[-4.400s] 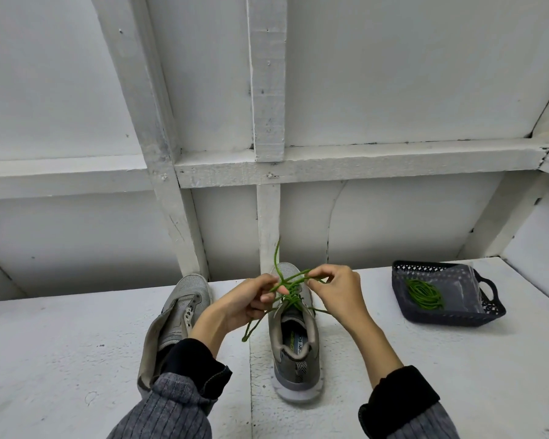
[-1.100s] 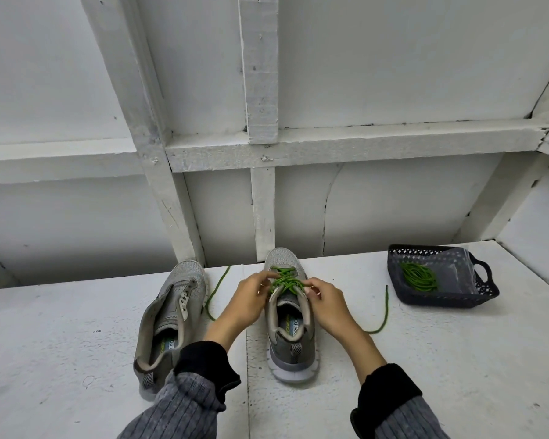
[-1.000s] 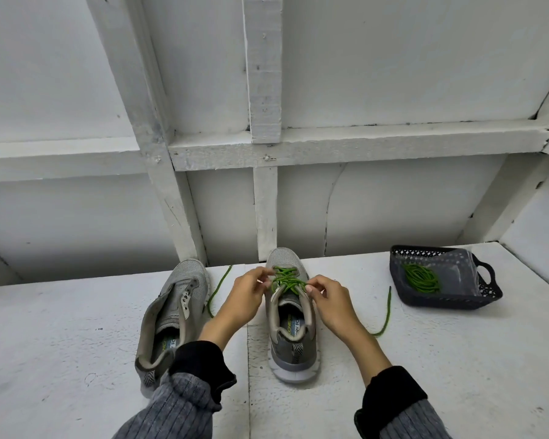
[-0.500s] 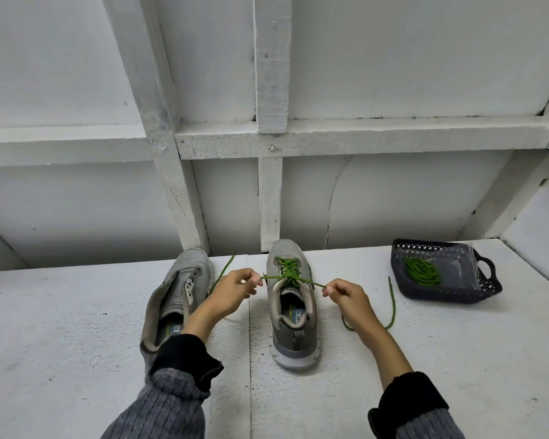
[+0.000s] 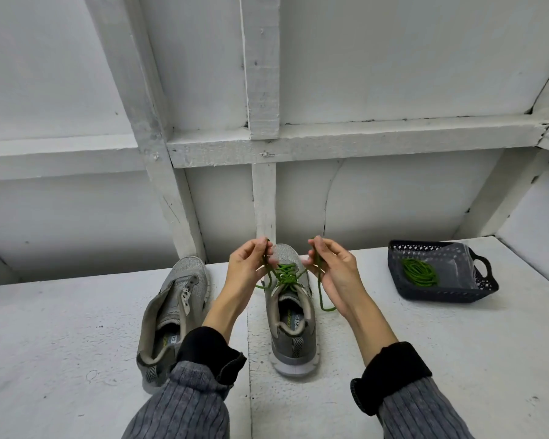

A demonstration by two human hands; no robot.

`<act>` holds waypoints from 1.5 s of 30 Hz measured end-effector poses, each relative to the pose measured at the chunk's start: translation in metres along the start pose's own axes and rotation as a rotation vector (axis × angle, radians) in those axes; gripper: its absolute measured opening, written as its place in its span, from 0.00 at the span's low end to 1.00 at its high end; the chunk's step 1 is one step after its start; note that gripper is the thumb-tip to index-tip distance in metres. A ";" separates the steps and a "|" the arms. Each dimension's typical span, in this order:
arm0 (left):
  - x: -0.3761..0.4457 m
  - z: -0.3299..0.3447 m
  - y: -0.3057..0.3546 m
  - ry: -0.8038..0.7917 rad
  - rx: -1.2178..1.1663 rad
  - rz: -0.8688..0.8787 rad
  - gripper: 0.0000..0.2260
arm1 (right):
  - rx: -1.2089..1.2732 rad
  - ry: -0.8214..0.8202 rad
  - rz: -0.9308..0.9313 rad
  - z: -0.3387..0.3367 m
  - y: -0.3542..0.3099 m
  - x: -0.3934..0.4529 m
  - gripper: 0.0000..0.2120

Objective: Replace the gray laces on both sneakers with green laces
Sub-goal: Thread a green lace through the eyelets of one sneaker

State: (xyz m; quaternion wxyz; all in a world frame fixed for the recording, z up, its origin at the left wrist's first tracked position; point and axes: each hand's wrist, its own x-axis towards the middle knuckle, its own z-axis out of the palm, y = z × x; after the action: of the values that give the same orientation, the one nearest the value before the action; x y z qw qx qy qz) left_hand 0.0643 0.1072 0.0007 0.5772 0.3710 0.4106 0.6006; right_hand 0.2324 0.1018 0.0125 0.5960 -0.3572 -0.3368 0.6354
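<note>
A grey sneaker [image 5: 293, 331] stands in the middle of the white surface, heel toward me, threaded with a green lace [image 5: 286, 275]. My left hand [image 5: 247, 268] pinches one end of that lace above the toe, raised off the shoe. My right hand [image 5: 334, 268] pinches the other end, which hangs down in a loop beside the shoe. A second grey sneaker [image 5: 171, 315] lies to the left with no lace in its eyelets. A coiled green lace [image 5: 419, 272] rests in a dark basket at the right.
The dark plastic basket [image 5: 447, 294] with handles sits at the right, with a clear bag inside it. A white wall with wooden beams [image 5: 263, 191] rises just behind the shoes. The surface runs left and toward me.
Both hands have risen and come closer together above the toe, lifting the lace ends upward from the sideways pull of half a second ago.
</note>
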 end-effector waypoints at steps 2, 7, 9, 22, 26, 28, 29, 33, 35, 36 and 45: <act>0.003 0.006 -0.002 0.068 0.095 0.014 0.12 | -0.063 0.107 -0.008 0.001 0.005 0.004 0.08; 0.008 0.004 -0.009 0.026 0.128 0.011 0.10 | -0.058 0.130 0.009 -0.007 0.018 0.011 0.09; 0.007 0.003 -0.010 -0.005 0.169 0.011 0.09 | -0.084 0.115 0.007 -0.007 0.020 0.012 0.09; 0.007 0.006 -0.009 -0.028 0.266 0.048 0.08 | -0.118 0.106 -0.010 0.005 0.018 0.017 0.14; 0.010 0.008 -0.010 -0.020 0.266 0.052 0.08 | -0.193 0.096 -0.025 0.007 0.019 0.016 0.15; 0.012 0.007 -0.011 -0.055 0.273 0.044 0.10 | -0.234 0.106 -0.031 0.006 0.021 0.017 0.15; 0.012 0.005 -0.011 -0.084 0.288 0.040 0.10 | -0.261 0.120 -0.034 0.004 0.022 0.018 0.13; 0.009 0.003 -0.009 -0.209 0.361 0.027 0.09 | -0.280 0.197 0.008 0.000 0.029 0.022 0.03; 0.008 0.002 -0.009 -0.244 0.371 0.028 0.05 | -0.282 0.229 0.017 -0.002 0.031 0.023 0.02; 0.008 0.001 -0.009 -0.251 0.370 0.023 0.05 | -0.288 0.236 0.020 -0.004 0.033 0.023 0.02; 0.011 0.002 -0.017 -0.242 0.413 -0.025 0.11 | -0.103 0.076 0.107 -0.007 0.036 0.017 0.09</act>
State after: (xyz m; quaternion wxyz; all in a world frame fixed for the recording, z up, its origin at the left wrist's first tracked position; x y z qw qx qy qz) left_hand 0.0724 0.1183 -0.0139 0.5415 0.5453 0.4570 0.4479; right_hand 0.2192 0.1162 -0.0229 0.5543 -0.4289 -0.3266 0.6341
